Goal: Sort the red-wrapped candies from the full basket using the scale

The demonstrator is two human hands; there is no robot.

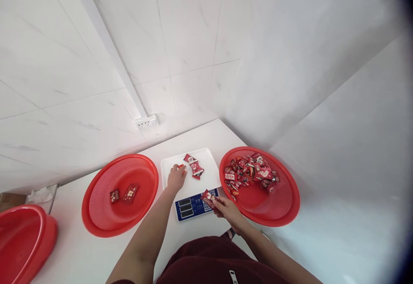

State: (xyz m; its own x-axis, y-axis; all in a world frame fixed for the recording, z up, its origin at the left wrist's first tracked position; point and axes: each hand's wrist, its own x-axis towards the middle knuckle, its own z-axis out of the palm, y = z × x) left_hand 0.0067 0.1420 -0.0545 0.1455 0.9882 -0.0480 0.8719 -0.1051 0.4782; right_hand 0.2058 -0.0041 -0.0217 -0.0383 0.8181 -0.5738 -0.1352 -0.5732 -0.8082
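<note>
My left hand (176, 177) rests on the white tray of the scale (206, 176), its fingers closed on a small orange-red sweet (182, 168). Two red wrapped sweets (194, 165) lie on the tray just to its right. Over the scale's blue panel (190, 207), my right hand (226, 208) pinches a red wrapped sweet (208, 198). To the right stands a red mesh basket (284, 206) holding several red sweets. The red mesh basket on the left (97, 215) holds two red packets (125, 193).
A third red basin (22, 236) sits at the far left on a lower surface, beside crumpled white paper (38, 196). A white wall socket (146, 122) is on the tiled wall behind the table. The white table ends in a corner against the walls.
</note>
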